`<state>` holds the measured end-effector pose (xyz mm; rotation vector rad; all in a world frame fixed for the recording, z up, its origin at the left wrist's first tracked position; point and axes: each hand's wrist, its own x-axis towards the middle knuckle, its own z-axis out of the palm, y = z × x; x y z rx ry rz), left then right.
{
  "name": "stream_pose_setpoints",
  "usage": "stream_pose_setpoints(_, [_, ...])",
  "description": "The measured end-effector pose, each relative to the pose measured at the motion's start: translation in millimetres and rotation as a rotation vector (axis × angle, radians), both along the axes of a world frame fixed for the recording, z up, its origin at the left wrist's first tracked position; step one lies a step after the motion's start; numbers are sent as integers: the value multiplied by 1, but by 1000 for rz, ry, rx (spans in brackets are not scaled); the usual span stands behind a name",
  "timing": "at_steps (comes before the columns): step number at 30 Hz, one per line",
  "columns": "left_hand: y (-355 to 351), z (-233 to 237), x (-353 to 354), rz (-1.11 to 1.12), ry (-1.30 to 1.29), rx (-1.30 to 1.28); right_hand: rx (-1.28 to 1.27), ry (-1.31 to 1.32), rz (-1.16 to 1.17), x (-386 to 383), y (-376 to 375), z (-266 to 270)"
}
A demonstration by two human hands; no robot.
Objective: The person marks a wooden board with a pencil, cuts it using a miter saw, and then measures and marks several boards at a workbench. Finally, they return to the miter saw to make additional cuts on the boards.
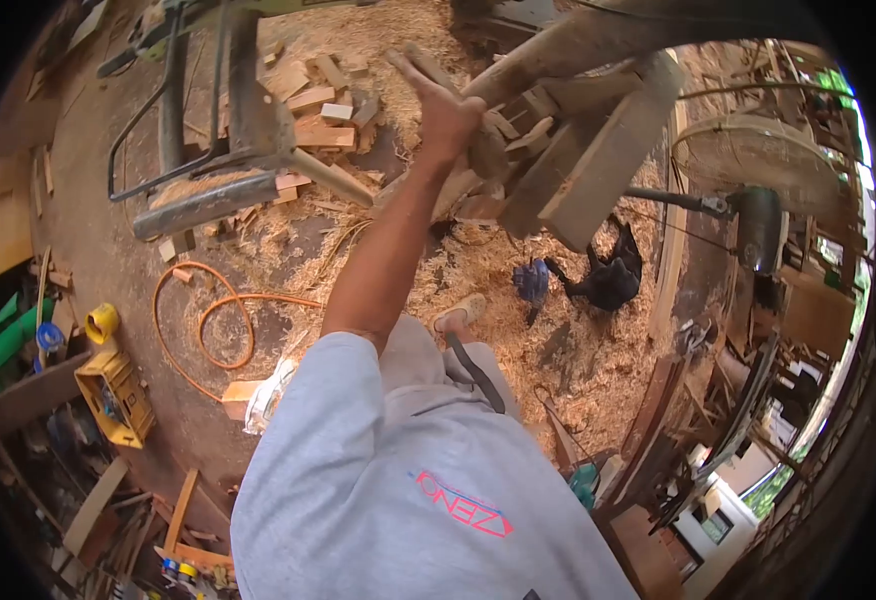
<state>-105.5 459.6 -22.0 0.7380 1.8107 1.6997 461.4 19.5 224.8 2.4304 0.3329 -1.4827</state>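
Note:
My left hand (448, 118) reaches far forward at the top middle, at the end of my outstretched arm. Its fingers stretch along one side of a dusty greyish wooden piece (432, 70), with the thumb on the other side, so it appears gripped. Beside the hand is a dust-covered stand of thick boards (598, 165), with small wood pieces (528, 138) lodged between them. A thick dusty beam (548, 55) passes above it. My right hand is out of view.
Wood offcuts (323, 115) and shavings cover the floor. An orange hose (228, 300) coils at left, near a metal frame (208, 200) and a yellow crate (118, 395). At right are a blue tool (532, 280), a black bundle or animal (613, 275) and a motor-like cylinder (758, 230).

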Motion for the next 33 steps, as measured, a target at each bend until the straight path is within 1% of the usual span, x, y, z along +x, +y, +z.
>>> stream_pose_setpoints(1, [-1, 1, -1, -24, -4, 3, -1, -3, -13, 0, -7, -1])
stream_pose_setpoints(3, [-6, 25, -6, -93, -207, 54, -2, 0, -42, -4, -20, -4])
stream_pose_setpoints(4, [-9, 28, -6, -126, -210, 58, -10, 0, -51, -5, -25, -4])
stream_pose_setpoints(5, [-11, 30, -6, -115, -181, 5, -27, 7, -55, -6, -32, -5])
stream_pose_setpoints(6, [-10, 29, -7, -106, -151, -47, -128, 27, 30, -10, -27, -2])
stream_pose_setpoints(8, [-6, 20, -17, -136, -217, -151, 13, 26, -46, 4, -67, -22])
stream_pose_setpoints(9, [-8, 21, -17, -137, -239, -123, 41, 36, -133, -9, -66, -18])
stream_pose_setpoints(10, [-9, 23, -17, -126, -258, -98, 38, 39, -154, -10, -70, -19])
stream_pose_setpoints(11, [-17, 30, -17, -184, -281, -105, 12, 65, -149, -9, -73, -23])
stream_pose_setpoints(12, [-23, 27, -20, -192, -267, -111, -13, 95, -142, -7, -77, -28])
stream_pose_setpoints(13, [-28, 19, -24, -176, -281, -80, -30, 98, -16, -1, -81, -35])
stream_pose_setpoints(14, [-31, 15, -25, -164, -294, -46, -25, 112, -27, -9, -74, -33])
stream_pose_setpoints(16, [-72, 27, -17, -4, -275, -88, -66, -51, 94, -45, -45, -15])
stream_pose_setpoints(17, [-94, -3, -17, 109, -101, -123, -61, -36, 66, -32, -57, -26])
stream_pose_setpoints(19, [-145, -13, -4, 154, -303, -317, -48, -155, 386, 1, -85, -57])
stream_pose_setpoints(20, [-173, -33, 13, 97, -22, -240, -43, -142, 349, 10, -94, -67])
stream_pose_setpoints(21, [-198, -45, 20, -60, -125, -465, 103, -157, 233, 18, -98, -79])
stream_pose_setpoints(22, [-228, -83, 27, -292, 4, -841, 245, -177, 115, 25, -98, -90])
stream_pose_setpoints(23, [-250, -109, 53, -594, 586, -815, 331, -195, 28, 26, -85, -94])
stream_pose_setpoints(24, [-259, -70, 100, -789, -1, -691, 413, -213, -54, 29, -68, -96])
stream_pose_setpoints(25, [-270, -91, 143, -900, 169, -664, 498, -218, -73, 50, -69, -114])
stream_pose_setpoints(26, [-257, -36, 199, -1114, 161, -843, 588, -221, -97, 69, -68, -134])
stream_pose_setpoints(27, [-245, 16, 253, -1284, -74, -824, 692, -224, -144, 76, -54, -143])
stream_pose_setpoints(28, [-240, 47, 304, -1441, -67, -726, 791, -233, -194, 81, -32, -145])
stream_pose_setpoints(29, [-249, 44, 350, -1635, -123, -585, 898, -187, -270, 80, -2, -136])
stream_pose_setpoints(30, [-241, 81, 392, -1861, -49, -511, 1000, -147, -349, 78, 24, -126])
stream_pose_setpoints(31, [-239, 105, 434, -1981, -120, -443, 1075, -150, -442, 84, 37, -130])
stream_pose_setpoints(32, [-246, 122, 470, -2032, -297, -438, 1152, -157, -531, 89, 48, -132])
stream_pose_setpoints(33, [-263, 124, 505, -1958, -398, -349, 1183, -143, -585, 91, 59, -121])
